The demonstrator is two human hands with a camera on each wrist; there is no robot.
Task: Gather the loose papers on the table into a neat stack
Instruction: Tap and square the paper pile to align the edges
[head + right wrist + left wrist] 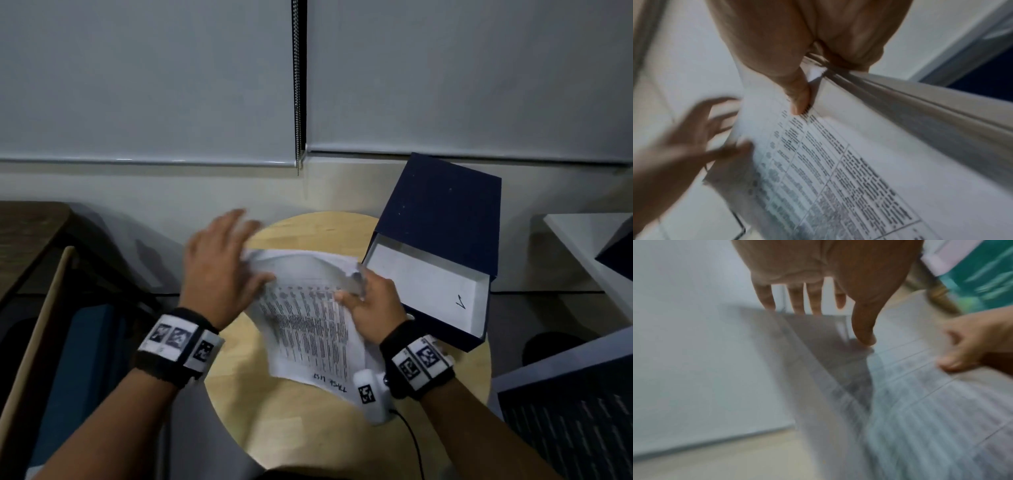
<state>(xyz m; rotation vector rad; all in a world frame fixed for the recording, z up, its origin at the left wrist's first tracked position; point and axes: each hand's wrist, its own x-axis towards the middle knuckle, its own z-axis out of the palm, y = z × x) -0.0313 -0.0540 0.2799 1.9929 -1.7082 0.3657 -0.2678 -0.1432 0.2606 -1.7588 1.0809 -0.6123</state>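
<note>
Several printed white papers [308, 318] are held together, lifted and bowed, over the round wooden table [301, 438]. My right hand [352, 291] pinches their right edge; in the right wrist view the thumb [799, 100] lies on the printed sheet [838, 170] with the fingers curled behind the bundle. My left hand [246, 246], blurred, has straight spread fingers against the papers' left edge. In the left wrist view its thumb [863, 335] touches a sheet [920, 402] and the fingers [797, 300] stand straight behind it. The lowest corner of the papers rests near the table's front.
A dark blue box [442, 212] with its white drawer [428, 284] pulled open sits at the table's right back, close to my right hand. A dark wooden table [27, 233] stands to the left and a white one [589, 240] to the right. A wall with blinds is behind.
</note>
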